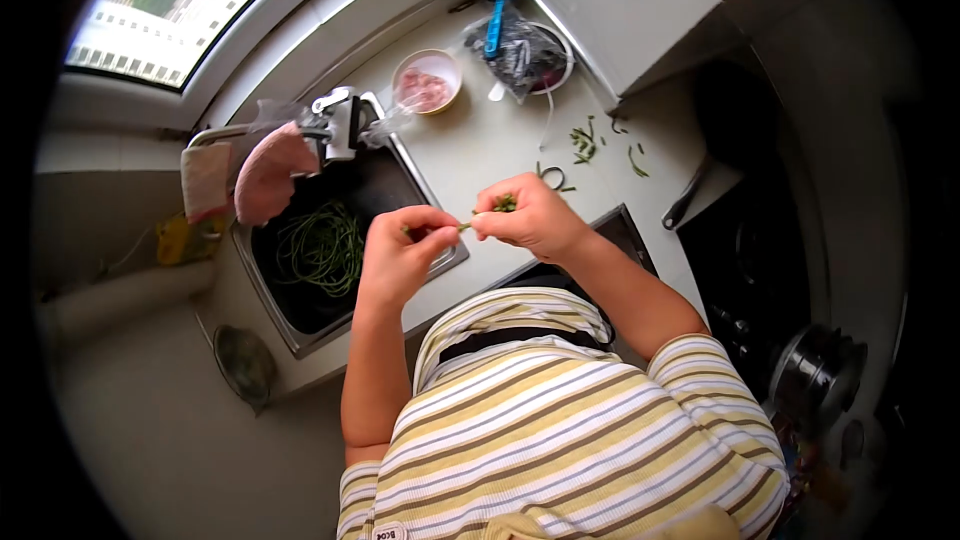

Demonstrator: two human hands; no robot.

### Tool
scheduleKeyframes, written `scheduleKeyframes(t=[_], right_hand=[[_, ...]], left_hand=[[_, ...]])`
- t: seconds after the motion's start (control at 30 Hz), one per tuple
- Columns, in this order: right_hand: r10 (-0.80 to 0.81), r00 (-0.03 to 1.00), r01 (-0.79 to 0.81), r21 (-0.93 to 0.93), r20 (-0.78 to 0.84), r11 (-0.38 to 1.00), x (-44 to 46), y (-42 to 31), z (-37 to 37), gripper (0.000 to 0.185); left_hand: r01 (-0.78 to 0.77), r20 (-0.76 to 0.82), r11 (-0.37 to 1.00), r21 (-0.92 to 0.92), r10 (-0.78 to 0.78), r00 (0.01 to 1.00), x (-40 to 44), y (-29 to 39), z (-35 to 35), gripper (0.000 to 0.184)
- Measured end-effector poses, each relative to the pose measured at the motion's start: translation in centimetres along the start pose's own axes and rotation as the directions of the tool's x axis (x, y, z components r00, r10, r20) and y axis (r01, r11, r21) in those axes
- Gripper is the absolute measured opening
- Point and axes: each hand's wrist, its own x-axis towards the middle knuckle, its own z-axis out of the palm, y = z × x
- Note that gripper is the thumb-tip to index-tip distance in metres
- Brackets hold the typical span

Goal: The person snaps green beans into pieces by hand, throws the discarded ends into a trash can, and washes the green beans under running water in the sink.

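Note:
A long green bean (464, 227) is stretched between my two hands over the counter's front edge, beside the sink. My left hand (400, 250) is closed, its thumb and fingertips pinching one end. The other end is pinched by my right hand (530, 220), which also has several short bean pieces (505, 203) gathered in its curled fingers. A tangled heap of long green beans (322, 248) lies in the dark sink to the left. More cut pieces (583, 143) are scattered on the counter beyond my right hand.
A bowl of pinkish raw meat (424, 85) stands behind the sink. Beside it are a black plastic bag (525, 52) and a blue-handled tool (494, 28). Pink cloths (272, 178) hang by the faucet (342, 124). To the right, a pan handle (686, 202) juts over the hob.

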Motion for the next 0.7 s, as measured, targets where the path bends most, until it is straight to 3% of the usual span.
scheduleKeyframes(t=[0.03, 0.07, 0.1, 0.13, 0.2, 0.27, 0.33, 0.37, 0.4, 0.47, 0.57, 0.63, 0.67, 0.7], right_hand=[[-0.038, 0.999, 0.034, -0.11, -0.034, 0.993, 0.2, 0.8, -0.3, 0.014], [-0.043, 0.998, 0.039, -0.105, -0.042, 0.994, 0.5, 1.8, -0.6, 0.014], [-0.142, 0.987, 0.127, -0.18, -0.072, 0.975, 0.8, 2.6, -0.7, 0.014], [-0.24, 0.966, 0.21, -0.258, -0.092, 0.943, 1.0, 3.0, -0.9, 0.014], [0.024, 0.992, -0.014, 0.08, -0.125, 0.997, 0.1, 2.9, -2.4, 0.013], [0.09, 0.971, -0.049, 0.185, -0.221, 0.981, -0.2, 3.5, -4.6, 0.016], [0.135, 0.946, -0.057, 0.258, -0.296, 0.964, -0.8, 3.9, -6.5, 0.015], [0.153, 0.935, -0.05, 0.307, -0.321, 0.95, -1.1, 4.2, -7.3, 0.017], [0.15, 0.938, -0.03, 0.354, -0.314, 0.935, -1.5, 4.2, -7.7, 0.018], [0.133, 0.953, -0.021, 0.379, -0.272, 0.925, -1.5, 4.5, -8.2, 0.02], [0.153, 0.959, -0.052, 0.381, -0.239, 0.923, -1.1, 4.8, -7.5, 0.02], [0.153, 0.972, -0.08, 0.357, -0.18, 0.931, -0.4, 5.3, -6.9, 0.021], [0.16, 0.975, -0.094, 0.366, -0.156, 0.926, -0.1, 5.5, -6.5, 0.022], [0.192, 0.971, -0.134, 0.339, -0.143, 0.931, 0.2, 5.7, -6.0, 0.022]], left_hand=[[0.017, -0.069, 0.998, -0.066, -0.022, 0.997, 0.2, 0.2, 0.3, 0.005], [0.031, -0.143, 0.991, -0.131, -0.05, 0.988, 0.3, 0.3, 0.5, 0.004], [-0.093, -0.246, 0.982, -0.164, 0.05, 0.968, 1.0, -0.1, 0.7, 0.005], [-0.069, -0.284, 0.977, -0.203, 0.009, 0.959, 1.6, -0.3, 0.3, 0.007], [-0.062, -0.303, 0.909, -0.413, -0.073, 0.95, 3.2, -1.5, -1.0, 0.01], [-0.08, -0.256, 0.869, -0.488, -0.055, 0.965, 3.8, -3.3, -2.3, 0.01], [-0.072, -0.093, 0.539, -0.839, -0.012, 0.996, 3.7, -4.7, -3.1, 0.011], [-0.072, -0.061, 0.441, -0.894, 0.04, 0.997, 3.6, -5.8, -3.6, 0.013], [-0.078, -0.087, 0.359, -0.93, -0.008, 0.996, 3.3, -5.8, -3.5, 0.013], [-0.099, -0.129, 0.32, -0.942, -0.075, 0.989, 3.1, -6.8, -3.9, 0.012], [-0.199, -0.32, 0.516, -0.833, -0.155, 0.935, 2.3, -8.8, -6.2, 0.007], [-0.242, -0.51, 0.691, -0.682, -0.212, 0.834, 1.1, -10.1, -9.0, 0.007], [-0.265, -0.54, 0.691, -0.673, -0.214, 0.814, 0.3, -11.0, -10.5, 0.007], [-0.256, -0.629, 0.776, -0.576, -0.222, 0.745, -0.4, -12.4, -12.4, 0.007]])
